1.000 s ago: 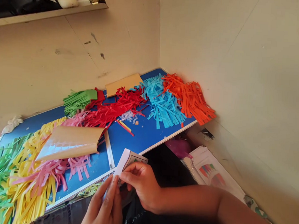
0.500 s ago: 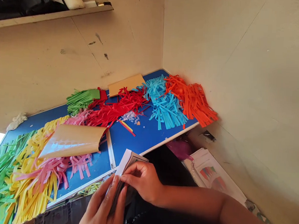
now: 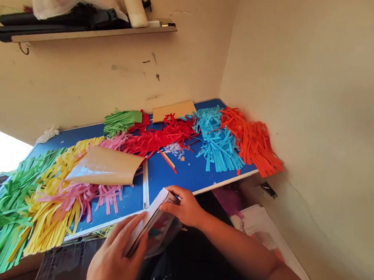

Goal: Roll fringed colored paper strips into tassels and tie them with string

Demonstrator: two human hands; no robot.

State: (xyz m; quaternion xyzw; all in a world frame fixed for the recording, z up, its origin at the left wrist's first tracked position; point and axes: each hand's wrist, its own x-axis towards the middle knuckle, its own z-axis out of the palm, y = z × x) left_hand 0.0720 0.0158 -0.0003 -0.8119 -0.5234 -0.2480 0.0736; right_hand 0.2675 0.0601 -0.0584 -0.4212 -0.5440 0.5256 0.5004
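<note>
Pinching paper (image 3: 155, 206), we hold its near end in our left grip (image 3: 117, 250), far end in our right grip (image 3: 186, 208).

Along the desk (image 3: 185, 175), strips (image 3: 160, 138) stretch from left end to right corner, a sheet (image 3: 109, 167) over the left ones, scraps (image 3: 175, 149) before the middle ones and a second sheet (image 3: 174, 111) behind, with a shelf (image 3: 95, 36) on the wall (image 3: 98, 81) above and, in front, paper (image 3: 156, 206) between left hand (image 3: 116, 252) and right hand (image 3: 184, 207).
</note>
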